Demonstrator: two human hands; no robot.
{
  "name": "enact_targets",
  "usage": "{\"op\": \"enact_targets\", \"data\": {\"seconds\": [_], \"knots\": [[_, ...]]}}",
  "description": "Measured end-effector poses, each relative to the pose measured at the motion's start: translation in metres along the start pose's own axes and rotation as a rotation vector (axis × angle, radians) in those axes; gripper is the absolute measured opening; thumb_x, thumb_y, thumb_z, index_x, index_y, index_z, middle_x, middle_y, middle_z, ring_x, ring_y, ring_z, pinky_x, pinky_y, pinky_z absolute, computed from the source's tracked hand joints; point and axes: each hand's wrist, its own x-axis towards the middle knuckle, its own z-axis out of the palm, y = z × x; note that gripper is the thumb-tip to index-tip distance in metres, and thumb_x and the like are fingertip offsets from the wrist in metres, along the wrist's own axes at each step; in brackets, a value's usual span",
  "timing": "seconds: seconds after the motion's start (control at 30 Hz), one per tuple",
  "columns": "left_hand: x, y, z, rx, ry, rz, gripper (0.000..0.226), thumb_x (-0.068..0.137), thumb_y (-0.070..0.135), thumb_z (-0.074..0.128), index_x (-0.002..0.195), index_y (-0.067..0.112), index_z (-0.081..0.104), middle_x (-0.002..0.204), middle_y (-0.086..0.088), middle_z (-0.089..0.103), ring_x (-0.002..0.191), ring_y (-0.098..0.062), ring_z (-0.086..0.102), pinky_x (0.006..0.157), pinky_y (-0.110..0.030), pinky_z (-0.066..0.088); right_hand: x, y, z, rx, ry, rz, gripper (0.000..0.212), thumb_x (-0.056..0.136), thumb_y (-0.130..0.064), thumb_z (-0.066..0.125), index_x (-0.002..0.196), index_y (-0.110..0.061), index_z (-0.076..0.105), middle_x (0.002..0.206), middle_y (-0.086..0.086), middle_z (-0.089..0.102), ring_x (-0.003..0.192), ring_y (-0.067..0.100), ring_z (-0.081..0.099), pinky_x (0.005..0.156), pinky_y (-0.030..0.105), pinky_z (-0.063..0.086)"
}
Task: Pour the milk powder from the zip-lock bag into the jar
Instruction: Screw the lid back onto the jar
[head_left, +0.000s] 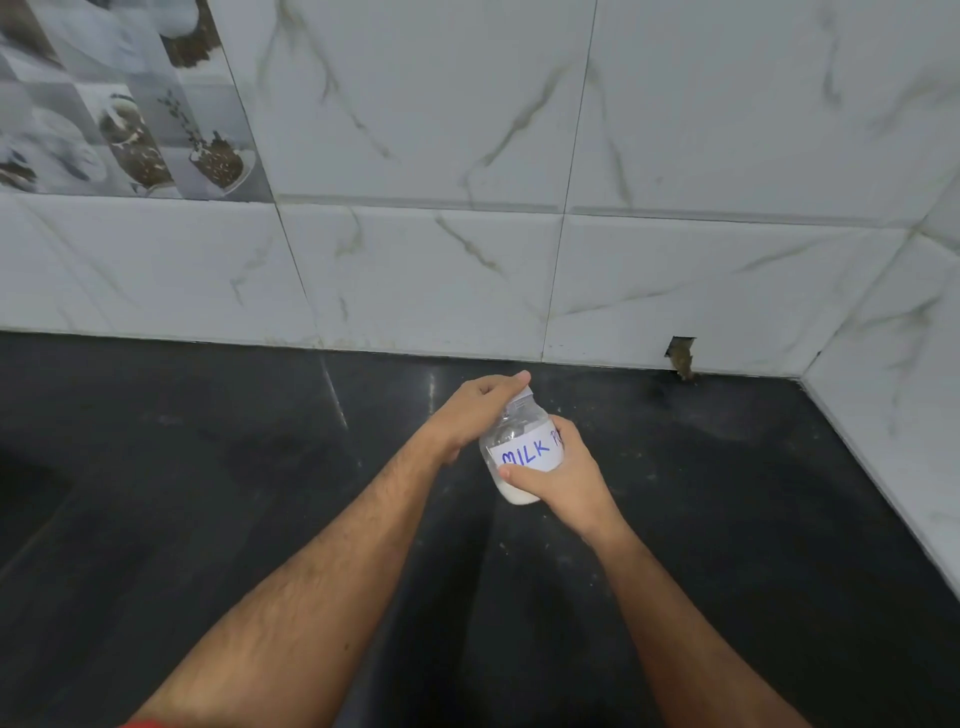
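The right hand wraps around the lower part of the jar, its thumb laid across the front just under the label and its fingers curled round the far side. The jar is clear, with white milk powder settled in its bottom, and the white label reads "MILK" in blue handwriting, the rest hidden by the fingers. The left hand comes from the other side and pinches the crumpled zip-lock bag at the jar's mouth, thumb and fingers closed on the plastic; whether the bag's opening sits inside the mouth or just over it cannot be told. The jar is tilted slightly, and it is unclear if its base touches the dark surface or is held just above it. It sits toward the back edge of the surface, nearer the right rear corner, where white marble-look wall tiles meet. A small broken hole shows in the tile at the back edge.
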Motion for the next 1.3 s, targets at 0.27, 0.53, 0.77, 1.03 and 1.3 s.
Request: {"op": "enact_targets", "data": {"seconds": [0.27, 0.53, 0.77, 1.03, 1.3], "knots": [[0.005, 0.001, 0.009, 0.056, 0.049, -0.067, 0.033, 0.094, 0.051, 0.05, 0.085, 0.024, 0.066, 0.087, 0.005, 0.07, 0.076, -0.013, 0.064, 0.072, -0.029, 0.047, -0.005, -0.012, 0.011, -0.407, 0.142, -0.047, 0.088, 0.057, -0.052, 0.081, 0.132, -0.034, 0.038, 0.109, -0.009, 0.058, 0.094, 0.01, 0.06, 0.077, 0.029, 0.056], [0.005, -0.001, 0.023, 0.224, 0.156, -0.155, 0.042, 0.092, 0.053, 0.04, 0.088, 0.017, 0.061, 0.087, -0.004, 0.071, 0.078, -0.023, 0.066, 0.079, -0.04, 0.053, -0.007, -0.012, 0.015, -0.708, 0.168, -0.093, 0.099, 0.066, -0.05, 0.081, 0.146, -0.026, 0.027, 0.115, 0.002, 0.051, 0.103, 0.018, 0.053, 0.08, 0.029, 0.052], [-0.01, 0.0, 0.005, -0.055, -0.037, 0.019, 0.031, 0.096, 0.036, 0.057, 0.093, 0.009, 0.072, 0.093, 0.001, 0.071, 0.082, -0.015, 0.066, 0.075, -0.031, 0.052, -0.008, -0.014, -0.008, 0.168, -0.175, 0.125, 0.053, 0.07, -0.033, 0.082, 0.116, -0.024, 0.058, 0.105, 0.0, 0.071, 0.093, 0.017, 0.071, 0.07, 0.034, 0.06], [-0.009, -0.026, -0.023, -0.125, 0.023, 0.0, 0.044, 0.079, 0.042, 0.078, 0.118, 0.028, 0.064, 0.116, -0.004, 0.071, 0.115, -0.023, 0.065, 0.108, -0.047, 0.046, -0.004, -0.006, -0.012, 0.146, -0.098, 0.119, 0.06, 0.077, -0.026, 0.084, 0.127, -0.025, 0.05, 0.119, 0.001, 0.066, 0.103, 0.02, 0.068, 0.074, 0.03, 0.061], [-0.01, 0.004, 0.004, -0.052, -0.063, -0.082, 0.076, 0.077, 0.072, 0.064, 0.112, 0.005, 0.063, 0.102, -0.004, 0.071, 0.093, -0.018, 0.067, 0.093, -0.035, 0.051, -0.013, -0.012, 0.009, -0.256, 0.183, -0.061, 0.081, 0.054, -0.049, 0.086, 0.121, -0.038, 0.042, 0.109, -0.015, 0.06, 0.096, 0.007, 0.062, 0.077, 0.028, 0.057]]}}
